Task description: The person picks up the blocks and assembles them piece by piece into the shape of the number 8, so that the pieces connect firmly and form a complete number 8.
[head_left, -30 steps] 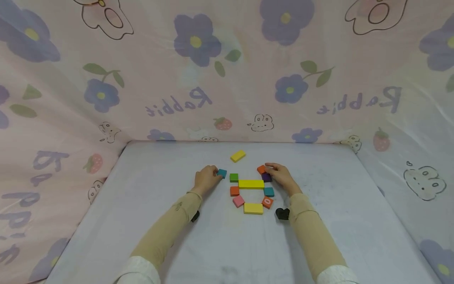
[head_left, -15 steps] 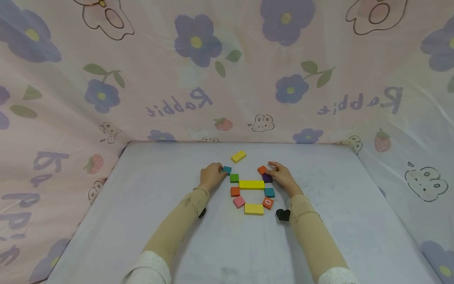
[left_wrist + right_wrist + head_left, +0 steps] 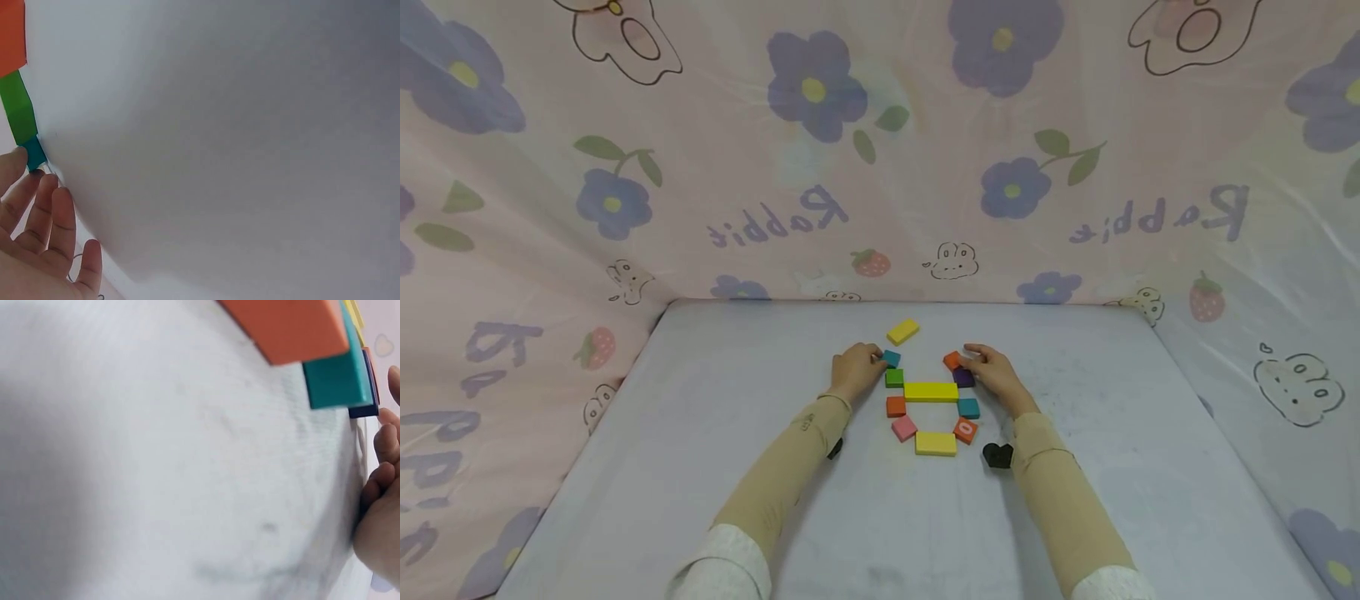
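In the head view my left hand (image 3: 855, 371) pinches a small teal block (image 3: 891, 358) between thumb and fingers, just behind a green block (image 3: 894, 378). The left wrist view has the thumb on the teal block's (image 3: 34, 154) side and the other fingers loosely bent. My right hand (image 3: 995, 372) lies beside an orange block (image 3: 952, 360) and a dark purple block (image 3: 963, 379); its fingertips touch near where these two meet, one finger reaching out past the orange one. A long yellow block (image 3: 931, 392) lies between the green and purple blocks.
Nearer the body, an orange block (image 3: 896, 407), a pink block (image 3: 904, 429), a yellow block (image 3: 936, 444), an orange block marked 0 (image 3: 966, 431) and a teal block (image 3: 968, 408) curve into a ring. Another yellow block (image 3: 902, 332) lies at the back. A black heart-shaped piece (image 3: 997, 455) sits by the right sleeve.
My left hand has moved right with the teal block, bringing it from left of the green block to just behind it. The right hand has stayed nearly still by the orange and purple blocks.
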